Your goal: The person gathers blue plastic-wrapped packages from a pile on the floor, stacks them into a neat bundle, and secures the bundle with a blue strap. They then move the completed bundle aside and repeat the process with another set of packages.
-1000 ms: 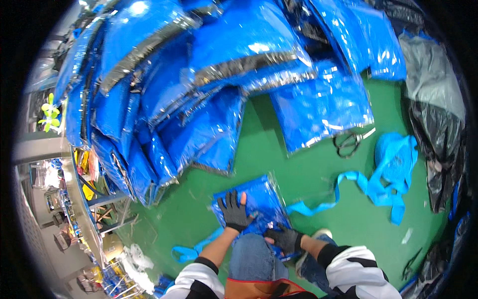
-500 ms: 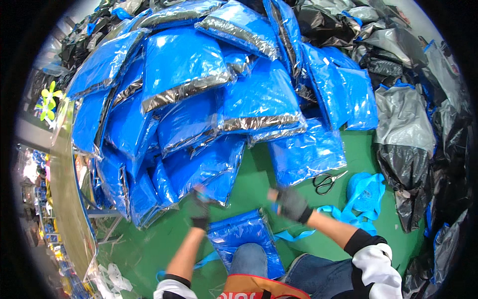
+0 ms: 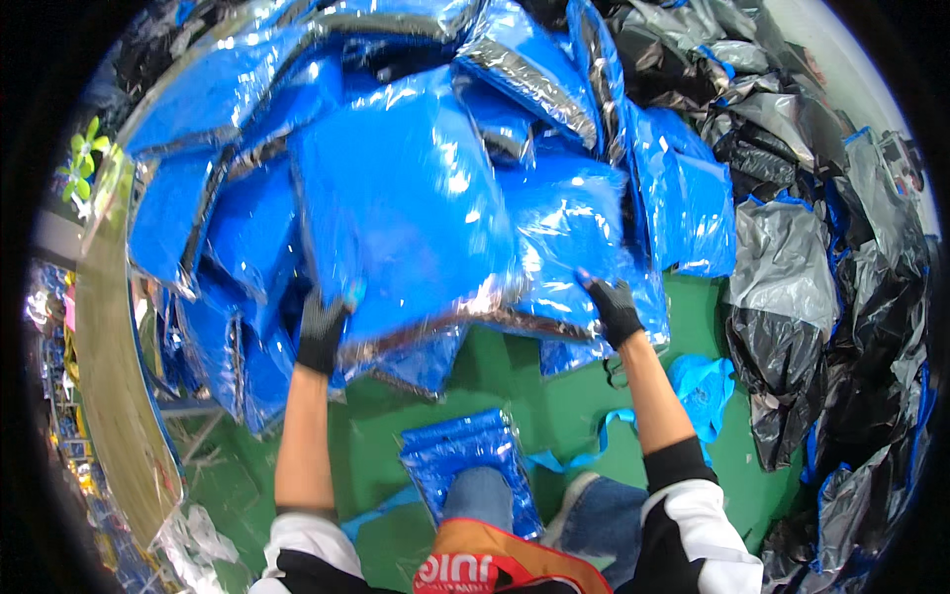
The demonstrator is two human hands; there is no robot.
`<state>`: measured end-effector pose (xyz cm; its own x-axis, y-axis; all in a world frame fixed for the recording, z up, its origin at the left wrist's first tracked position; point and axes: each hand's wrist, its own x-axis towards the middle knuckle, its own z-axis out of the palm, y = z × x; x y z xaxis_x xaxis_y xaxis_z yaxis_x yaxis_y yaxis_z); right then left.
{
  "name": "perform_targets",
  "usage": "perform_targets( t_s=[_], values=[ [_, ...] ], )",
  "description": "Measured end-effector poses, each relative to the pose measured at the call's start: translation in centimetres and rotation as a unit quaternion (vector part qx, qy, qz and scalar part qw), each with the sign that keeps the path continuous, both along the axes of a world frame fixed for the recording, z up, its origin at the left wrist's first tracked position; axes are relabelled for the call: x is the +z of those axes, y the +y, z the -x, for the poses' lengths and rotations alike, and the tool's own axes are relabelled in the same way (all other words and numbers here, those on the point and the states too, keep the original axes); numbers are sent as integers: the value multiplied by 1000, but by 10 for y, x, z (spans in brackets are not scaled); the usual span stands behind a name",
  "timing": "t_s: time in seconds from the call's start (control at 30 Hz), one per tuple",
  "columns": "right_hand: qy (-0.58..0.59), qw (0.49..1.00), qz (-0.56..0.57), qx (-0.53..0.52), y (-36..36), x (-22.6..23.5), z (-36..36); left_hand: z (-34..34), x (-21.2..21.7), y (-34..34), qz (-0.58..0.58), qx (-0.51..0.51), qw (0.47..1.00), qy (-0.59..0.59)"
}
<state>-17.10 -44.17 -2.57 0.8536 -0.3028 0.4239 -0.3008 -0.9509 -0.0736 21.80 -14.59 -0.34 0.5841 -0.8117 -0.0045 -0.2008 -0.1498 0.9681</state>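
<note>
A large blue package in clear plastic wrap (image 3: 406, 208) lies tilted on the front of the pile. At its lower left edge is my left hand (image 3: 325, 332), in a dark fingerless-looking glove, with the thumb on top and the other fingers mostly hidden. To the right, a second blue wrapped package (image 3: 564, 228) overlaps beside it. My right hand (image 3: 616, 312), gloved alike, grips its lower right edge, thumb above. A smaller folded blue package (image 3: 460, 450) lies on the floor under my knee, with a light-blue strap (image 3: 554, 460) running beneath it.
More blue wrapped packages (image 3: 203, 89) are heaped behind and left. A light-blue strap roll (image 3: 703, 391) lies on the green floor (image 3: 376, 421) at right, near partly hidden scissors (image 3: 616, 372). Grey and black plastic sheeting (image 3: 782, 267) lines the right side.
Both hands have moved forward and apart from above the floor onto the packages. The two front packages have shifted toward me and spread lower. My right arm now partly covers the scissors.
</note>
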Motion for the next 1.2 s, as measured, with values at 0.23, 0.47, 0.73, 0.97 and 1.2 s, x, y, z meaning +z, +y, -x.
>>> perform_targets(
  t_s=[0.23, 0.47, 0.73, 0.97, 1.2],
  values=[
    [-30, 973, -222, -51, 107, 91, 97, 154, -127, 216, -245, 47, 965, 79],
    [116, 976, 6, 186, 143, 29, 30, 144, -159, 201, -313, -40, 920, 233],
    [-314, 582, -697, -278, 181, -77, 17, 97, -97, 158, 1, 40, 895, 445],
    [-155, 751, -598, -233, 223, -67, -57, 99, -77, 115, -192, 82, 927, 313],
    [-19, 427, -877, -220, 191, -89, -64, 107, -86, 115, -202, 38, 907, 367]
  ],
)
